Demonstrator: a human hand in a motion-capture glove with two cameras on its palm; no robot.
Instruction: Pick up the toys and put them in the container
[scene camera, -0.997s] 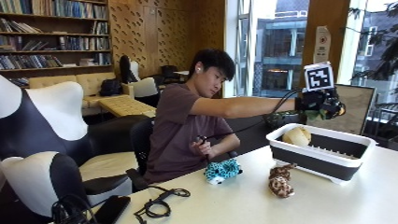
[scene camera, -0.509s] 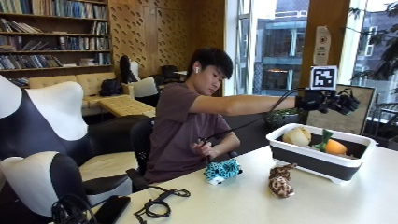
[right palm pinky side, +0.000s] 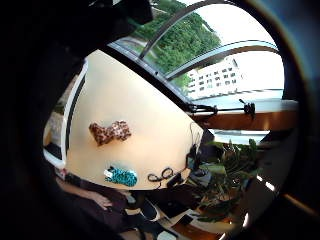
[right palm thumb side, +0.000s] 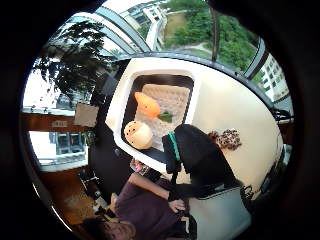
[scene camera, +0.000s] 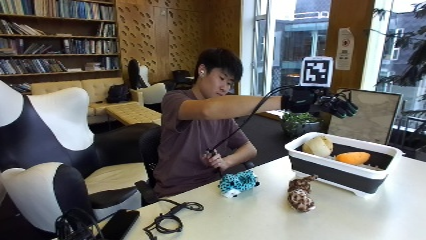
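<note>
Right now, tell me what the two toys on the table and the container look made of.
Teal spotted toy: apparently plush fabric, with a fuzzy outline. Brown spotted toy: likewise soft plush, limp and lumpy. Container: seemingly rigid plastic, with a smooth white rim above dark walls.

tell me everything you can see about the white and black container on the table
The container is a rectangular tub with a thick white rim and base, dark side walls and a pale ridged floor. It stands flat on the white table, near the window end. Inside lie a round cream toy and an orange carrot-like toy with a green top. The gloved right hand hovers above it, not touching. A brown spotted toy lies on the table just in front, apart from its wall.
</note>
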